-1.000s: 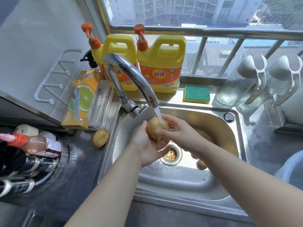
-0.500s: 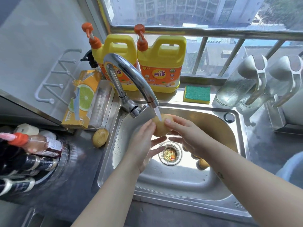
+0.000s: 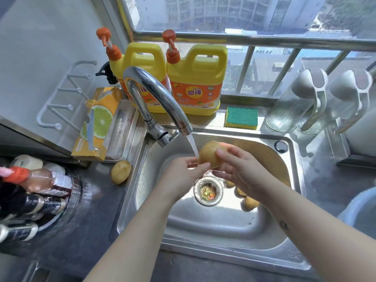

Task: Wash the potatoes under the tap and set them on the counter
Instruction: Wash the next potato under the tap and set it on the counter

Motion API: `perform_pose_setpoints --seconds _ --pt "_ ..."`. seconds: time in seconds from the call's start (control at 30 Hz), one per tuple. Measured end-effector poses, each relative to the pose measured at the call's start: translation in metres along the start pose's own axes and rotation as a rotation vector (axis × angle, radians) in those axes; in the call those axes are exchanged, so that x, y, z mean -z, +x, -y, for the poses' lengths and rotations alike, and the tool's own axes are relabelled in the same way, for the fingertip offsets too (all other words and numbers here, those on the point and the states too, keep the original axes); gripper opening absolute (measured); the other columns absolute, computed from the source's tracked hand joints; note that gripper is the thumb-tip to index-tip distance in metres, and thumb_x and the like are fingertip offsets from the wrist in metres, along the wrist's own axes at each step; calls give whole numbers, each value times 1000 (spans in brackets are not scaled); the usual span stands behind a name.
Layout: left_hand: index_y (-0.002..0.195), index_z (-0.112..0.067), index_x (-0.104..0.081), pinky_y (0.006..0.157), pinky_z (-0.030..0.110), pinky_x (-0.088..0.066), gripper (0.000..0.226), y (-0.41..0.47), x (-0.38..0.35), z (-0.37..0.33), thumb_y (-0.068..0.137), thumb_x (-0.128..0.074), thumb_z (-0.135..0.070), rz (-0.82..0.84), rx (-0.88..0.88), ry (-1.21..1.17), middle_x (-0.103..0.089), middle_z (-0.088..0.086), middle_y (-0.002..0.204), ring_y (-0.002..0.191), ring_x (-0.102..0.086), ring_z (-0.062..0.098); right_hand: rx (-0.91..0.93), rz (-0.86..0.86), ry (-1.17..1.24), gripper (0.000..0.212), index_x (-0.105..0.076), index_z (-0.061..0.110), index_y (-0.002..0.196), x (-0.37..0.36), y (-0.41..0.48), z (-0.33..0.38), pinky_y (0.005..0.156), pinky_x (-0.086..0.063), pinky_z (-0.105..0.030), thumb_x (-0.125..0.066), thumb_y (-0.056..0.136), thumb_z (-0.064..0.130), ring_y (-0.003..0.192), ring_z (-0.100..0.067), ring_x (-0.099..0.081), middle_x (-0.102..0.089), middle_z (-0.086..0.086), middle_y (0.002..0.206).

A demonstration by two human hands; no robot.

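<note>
A yellow potato [image 3: 209, 153] is held over the steel sink [image 3: 213, 222], right where the water stream from the chrome tap [image 3: 160, 102] lands. My right hand [image 3: 238, 169] grips it from the right with thumb and fingers curled round it. My left hand [image 3: 183, 176] touches its lower left side with thumb and fingertip. Another potato [image 3: 120, 172] lies on the dark counter left of the sink. Several more potatoes [image 3: 250, 202] lie in the basin, partly hidden under my right forearm.
Two yellow detergent jugs [image 3: 195, 82] and a green sponge [image 3: 241, 117] stand behind the sink. A lemon-print box [image 3: 97, 123] sits at back left, bottles [image 3: 34, 192] at left, glass jugs [image 3: 301, 106] at back right. The drain strainer [image 3: 208, 191] holds scraps.
The potato has been turned and shifted slightly right under the stream. My left hand slid from cupping it to touching its lower left edge with the fingertips.
</note>
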State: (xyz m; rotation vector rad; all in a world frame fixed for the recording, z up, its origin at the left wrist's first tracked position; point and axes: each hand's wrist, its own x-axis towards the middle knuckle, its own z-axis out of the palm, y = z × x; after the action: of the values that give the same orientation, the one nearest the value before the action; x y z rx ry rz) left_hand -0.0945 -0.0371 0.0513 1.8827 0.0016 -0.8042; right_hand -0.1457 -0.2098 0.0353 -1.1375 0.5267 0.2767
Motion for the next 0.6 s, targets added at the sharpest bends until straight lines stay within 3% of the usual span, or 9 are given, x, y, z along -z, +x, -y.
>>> perform_pose_setpoints --seconds 0.03,0.1,0.23,0.37,0.47,0.53,0.6 --pt "119 -20 -71 101 46 -52 40 1 3 -2 84 -78 -36 -8 -12 55 -73 -4 112 104 -70 16 15 -16 -76 44 -64 20 124 -1 0 3 91 -57 -39 -74 83 31 96 -24 -74 -72 -15 120" --pt "123 -26 -67 101 44 -52 42 2 9 -2 83 -79 -27 -25 -69 38 -69 -8 120 107 -69 12 50 -36 -264 46 -64 24 124 -7 2 11 91 -59 -41 -80 82 33 95 -21 -74 -73 -13 115" --pt "107 -48 -60 92 35 -55 41 0 12 -1 82 -81 -24 28 -135 -96 -72 -28 101 100 -72 6 157 -70 -594 46 -64 28 127 -27 4 24 87 -60 -39 -78 85 38 95 -19 -71 -72 -2 106" --pt "124 -34 -60 91 35 -58 48 -1 10 3 81 -81 -33 -48 -130 -202 -73 -12 110 103 -71 10 178 -22 -635 31 -71 28 122 -33 4 27 86 -57 -35 -71 92 36 97 -14 -71 -75 4 105" --pt "119 -34 -59 91 37 -58 40 -3 12 8 85 -78 -23 -34 -43 -265 -68 -5 116 103 -71 16 139 -53 -547 25 -73 25 119 -24 3 19 83 -59 -34 -69 94 30 94 -12 -72 -76 3 104" --pt "123 -31 -59 84 27 -56 45 -5 14 15 84 -79 -24 -25 -23 -165 -67 -4 119 102 -68 13 105 -98 -535 20 -74 24 114 -16 2 8 78 -59 -32 -68 95 28 90 -14 -74 -77 3 100" --pt "127 -29 -59 79 19 -53 54 -8 13 25 79 -84 -27 -20 -41 127 -65 -5 119 100 -65 11 71 -131 -660 12 -76 23 104 -8 2 -11 69 -54 -27 -68 95 27 85 -15 -74 -77 4 91"
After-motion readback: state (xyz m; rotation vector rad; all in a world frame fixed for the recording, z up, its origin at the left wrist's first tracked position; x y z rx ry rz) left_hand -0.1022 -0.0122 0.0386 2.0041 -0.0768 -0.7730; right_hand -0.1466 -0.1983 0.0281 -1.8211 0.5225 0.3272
